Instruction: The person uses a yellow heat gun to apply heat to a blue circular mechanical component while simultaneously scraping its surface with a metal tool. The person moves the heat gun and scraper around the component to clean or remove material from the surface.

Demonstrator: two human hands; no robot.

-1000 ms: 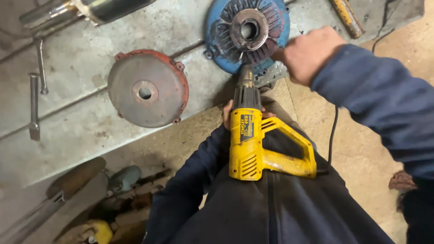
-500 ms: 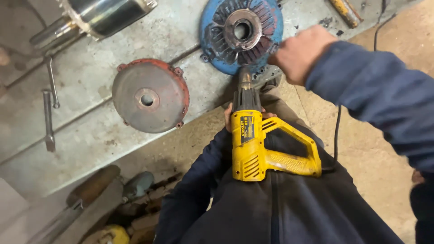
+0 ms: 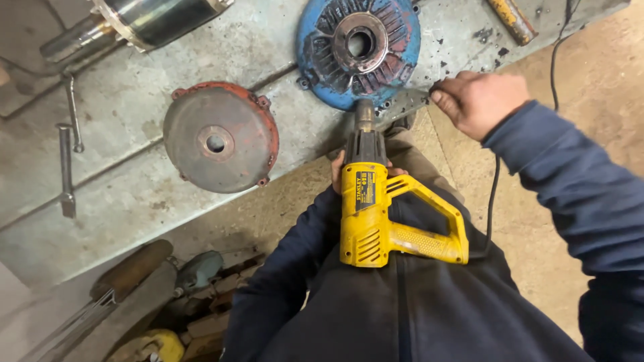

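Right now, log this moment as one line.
left hand: under yellow heat gun | nozzle: toward blue cover | right hand: at bench edge

Even, fairly dim indoor light falls from above me; glare streaks the steel cylinder (image 3: 157, 20) far left, edges bow slightly, near clutter sits shadowed.

The left hand (image 3: 339, 171) lies mostly hidden, only its fingertips showing, curled close against the body, its dark blue sleeve bent at the elbow below it. The right hand (image 3: 479, 102) reaches forward, fingers folded into a loose fist, forearm stretching back rightward.
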